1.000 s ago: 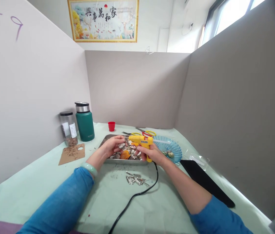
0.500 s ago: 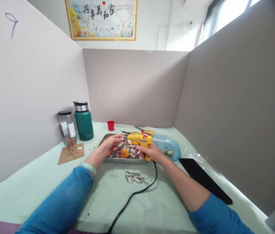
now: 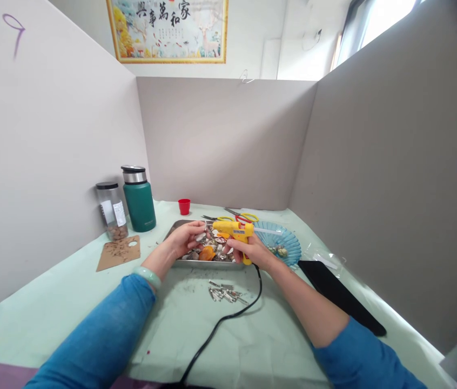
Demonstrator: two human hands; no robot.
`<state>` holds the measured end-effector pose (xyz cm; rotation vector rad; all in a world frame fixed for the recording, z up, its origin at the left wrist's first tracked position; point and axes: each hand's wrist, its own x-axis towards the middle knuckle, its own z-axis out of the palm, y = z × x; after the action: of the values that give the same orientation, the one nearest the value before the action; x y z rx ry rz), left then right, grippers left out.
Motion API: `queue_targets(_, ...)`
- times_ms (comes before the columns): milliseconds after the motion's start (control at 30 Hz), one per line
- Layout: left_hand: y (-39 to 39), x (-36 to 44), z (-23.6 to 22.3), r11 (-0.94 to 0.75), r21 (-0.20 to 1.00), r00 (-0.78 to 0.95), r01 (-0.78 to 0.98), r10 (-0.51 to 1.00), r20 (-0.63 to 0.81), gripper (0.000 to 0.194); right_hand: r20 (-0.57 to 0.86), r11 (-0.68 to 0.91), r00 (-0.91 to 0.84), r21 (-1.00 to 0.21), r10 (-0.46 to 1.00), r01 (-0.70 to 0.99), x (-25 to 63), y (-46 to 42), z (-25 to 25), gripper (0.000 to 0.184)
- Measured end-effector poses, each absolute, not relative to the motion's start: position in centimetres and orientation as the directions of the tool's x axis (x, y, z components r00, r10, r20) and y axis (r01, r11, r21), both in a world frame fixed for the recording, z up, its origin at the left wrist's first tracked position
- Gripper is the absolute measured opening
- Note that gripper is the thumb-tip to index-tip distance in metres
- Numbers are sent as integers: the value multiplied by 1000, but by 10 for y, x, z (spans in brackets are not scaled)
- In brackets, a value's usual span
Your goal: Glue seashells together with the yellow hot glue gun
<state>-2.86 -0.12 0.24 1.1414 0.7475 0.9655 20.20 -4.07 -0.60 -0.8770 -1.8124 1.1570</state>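
My right hand (image 3: 248,249) is wrapped round the grip of a yellow hot glue gun (image 3: 233,230), a clear glue stick (image 3: 268,232) jutting from its back end. The nozzle points left, at the fingertips of my left hand (image 3: 186,237). Those fingers are pinched on a small pale piece that they mostly cover; its kind cannot be made out. Both hands are above a metal tray (image 3: 208,265) of mixed shells, among them an orange shell (image 3: 207,253). Nearer me on the green cloth lies a small pile of silvery metal clips (image 3: 226,293).
A blue scalloped plate (image 3: 291,246) with small shells is right of the tray. Scissors (image 3: 244,217) and a red cup (image 3: 184,207) stand behind. Left are a green flask (image 3: 138,200), a jar (image 3: 113,213) and brown card (image 3: 118,254). The gun's black cord (image 3: 218,324) crosses the cloth.
The view has tilted down very slightly. Both hands and the glue gun keep nearly the same pose, with the nozzle still at the left fingertips.
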Motion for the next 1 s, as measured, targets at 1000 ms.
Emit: queue_targets(1000, -1, -28, 1, 88, 974, 416, -208, 909, 7, 10, 277, 359, -452, -928, 848, 103, 203, -40, -7, 31)
